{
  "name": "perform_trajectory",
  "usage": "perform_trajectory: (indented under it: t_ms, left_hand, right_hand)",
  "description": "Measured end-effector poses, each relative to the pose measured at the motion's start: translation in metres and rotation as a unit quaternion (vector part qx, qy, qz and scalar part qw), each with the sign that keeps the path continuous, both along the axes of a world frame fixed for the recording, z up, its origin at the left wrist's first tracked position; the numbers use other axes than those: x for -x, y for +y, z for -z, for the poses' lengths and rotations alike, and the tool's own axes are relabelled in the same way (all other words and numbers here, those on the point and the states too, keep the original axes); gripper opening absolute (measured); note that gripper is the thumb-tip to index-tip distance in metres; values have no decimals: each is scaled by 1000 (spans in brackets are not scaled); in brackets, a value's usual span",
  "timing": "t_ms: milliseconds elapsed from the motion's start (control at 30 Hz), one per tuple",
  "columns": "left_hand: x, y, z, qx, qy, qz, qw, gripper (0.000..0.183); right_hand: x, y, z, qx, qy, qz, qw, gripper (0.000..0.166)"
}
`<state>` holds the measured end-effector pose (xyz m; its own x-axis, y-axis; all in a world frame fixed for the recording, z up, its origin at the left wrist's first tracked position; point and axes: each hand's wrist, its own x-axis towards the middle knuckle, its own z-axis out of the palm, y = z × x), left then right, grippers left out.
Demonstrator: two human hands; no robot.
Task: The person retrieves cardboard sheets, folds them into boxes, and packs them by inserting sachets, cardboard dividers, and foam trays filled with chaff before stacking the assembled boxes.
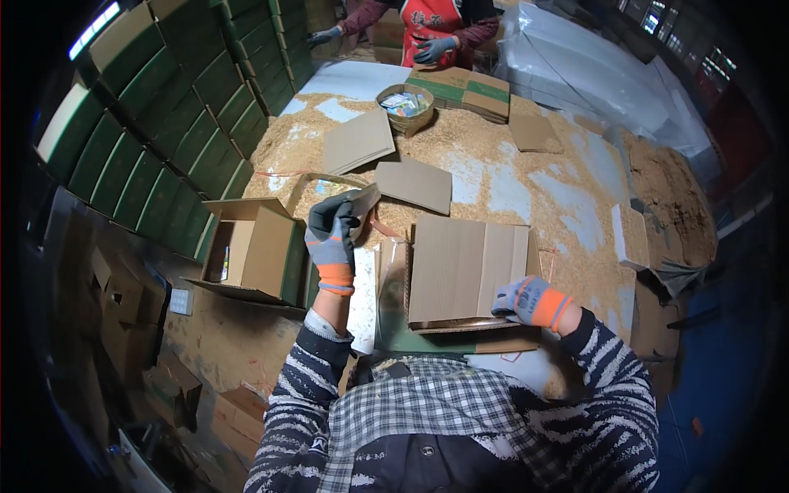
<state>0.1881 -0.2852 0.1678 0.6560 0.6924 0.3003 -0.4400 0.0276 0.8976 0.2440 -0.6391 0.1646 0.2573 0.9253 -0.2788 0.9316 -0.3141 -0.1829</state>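
My left hand (333,240), in a grey glove with an orange cuff, is raised above the table and pinches a small flat packet (366,198). Just beyond it is a shallow basket (302,188) holding some packets, partly hidden by the hand. In front of me sits a cardboard box (408,289), with a cardboard sheet or flap (450,265) over its opening. My right hand (533,302), gloved alike, grips the sheet's near right corner at the box rim; the fingertips are partly hidden. Under the box lies flattened green-and-brown cardboard (431,342).
Loose husks or shavings (474,132) cover much of the table. Cardboard sheets (413,185) lie past the box. An open carton (265,246) stands left, below stacked green cartons (179,117). Across the table, a person in a red apron (431,24) stands behind a packet basket (407,123).
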Motion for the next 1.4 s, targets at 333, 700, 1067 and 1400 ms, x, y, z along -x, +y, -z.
perform_trajectory:
  t_ms: [333,700,1067,1400]
  left_hand:
    - [28,-90,19,-691,174,327,621,43]
    - [43,-76,121,-190,352,357,844,81]
    - [55,-57,172,-23,216,240,946,63]
    - [175,159,-19,-151,-88,-356,918,37]
  right_hand:
    - [4,-20,-24,-116,80,116,983,36]
    - [-61,-64,189,-213,354,443,795,78]
    - [5,16,86,-534,469,384,589,74]
    - [25,161,-19,-590,532,324,514,54]
